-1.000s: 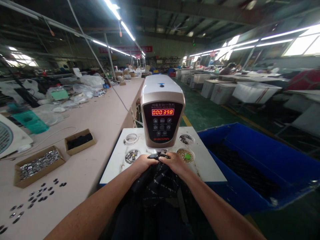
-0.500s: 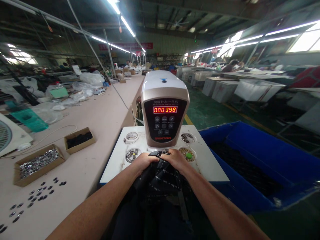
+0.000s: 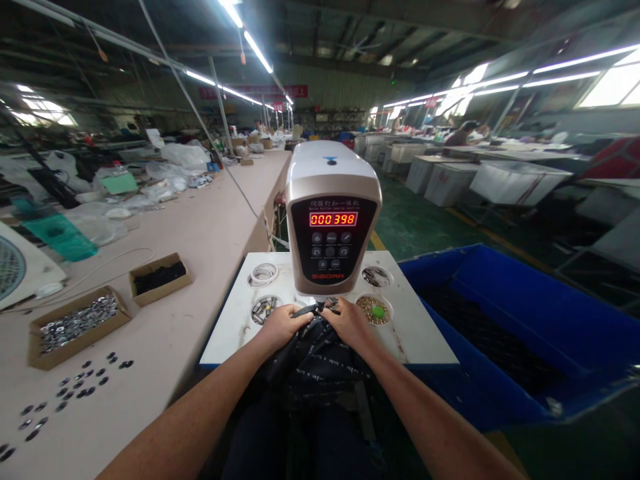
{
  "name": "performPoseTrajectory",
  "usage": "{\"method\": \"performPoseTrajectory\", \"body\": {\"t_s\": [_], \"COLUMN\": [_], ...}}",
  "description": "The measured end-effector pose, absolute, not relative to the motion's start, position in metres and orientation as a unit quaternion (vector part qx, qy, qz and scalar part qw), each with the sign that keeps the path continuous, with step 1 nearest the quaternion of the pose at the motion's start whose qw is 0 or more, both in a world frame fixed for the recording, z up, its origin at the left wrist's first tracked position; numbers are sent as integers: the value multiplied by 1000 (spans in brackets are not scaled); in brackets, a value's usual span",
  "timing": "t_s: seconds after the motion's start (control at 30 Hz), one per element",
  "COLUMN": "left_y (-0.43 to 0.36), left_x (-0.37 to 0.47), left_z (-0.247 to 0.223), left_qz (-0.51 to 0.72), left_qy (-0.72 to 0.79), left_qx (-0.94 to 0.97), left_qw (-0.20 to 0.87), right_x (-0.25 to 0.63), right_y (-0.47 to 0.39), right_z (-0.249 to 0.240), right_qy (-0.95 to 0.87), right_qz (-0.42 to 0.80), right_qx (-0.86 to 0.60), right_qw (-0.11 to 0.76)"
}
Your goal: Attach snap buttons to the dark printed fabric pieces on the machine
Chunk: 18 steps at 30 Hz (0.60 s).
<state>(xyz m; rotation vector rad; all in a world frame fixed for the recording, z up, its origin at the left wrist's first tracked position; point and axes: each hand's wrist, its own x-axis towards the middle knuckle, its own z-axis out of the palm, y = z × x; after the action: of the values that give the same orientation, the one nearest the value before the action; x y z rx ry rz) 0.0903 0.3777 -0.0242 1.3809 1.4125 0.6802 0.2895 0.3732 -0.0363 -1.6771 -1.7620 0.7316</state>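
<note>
A black garment [image 3: 320, 353] with small white lettering hangs from the front of the button machine [image 3: 333, 220] down over my lap. My left hand [image 3: 284, 325] pinches its upper edge on the left, just below the machine head. On the right, my right hand [image 3: 350, 321] grips the same edge, close to the pressing tip [image 3: 321, 304]. Both hands are closed on the cloth, a small gap apart. The red display reads 000398. What lies under the fingers at the tip is hidden.
Round wells in the white machine table [image 3: 235, 333] hold small metal parts. Left, on the long bench [image 3: 220, 220], are a carton of metal buttons [image 3: 80, 327], a carton of black pieces [image 3: 160, 277] and loose buttons. A blue bin [image 3: 480, 267] with dark cloth stands right.
The garment's edge has been drawn straighter under the machine tip, and its front lies flatter. My left hand has shifted slightly left. The display number is the same.
</note>
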Motion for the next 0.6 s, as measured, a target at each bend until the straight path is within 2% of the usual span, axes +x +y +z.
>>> {"method": "performPoseTrajectory", "body": {"t_s": [0.2, 0.6], "left_y": [384, 384], "left_x": [94, 81], "left_z": [-32, -33], "left_qz": [274, 251], "left_qy": [586, 556], "left_qx": [574, 595], "left_qw": [502, 524], "right_x": [297, 290], "right_y": [372, 374], "right_z": [-39, -39], "right_qy": [-692, -659], "right_qz": [277, 230], "right_qx": [-601, -664], "right_qw": [289, 267]}}
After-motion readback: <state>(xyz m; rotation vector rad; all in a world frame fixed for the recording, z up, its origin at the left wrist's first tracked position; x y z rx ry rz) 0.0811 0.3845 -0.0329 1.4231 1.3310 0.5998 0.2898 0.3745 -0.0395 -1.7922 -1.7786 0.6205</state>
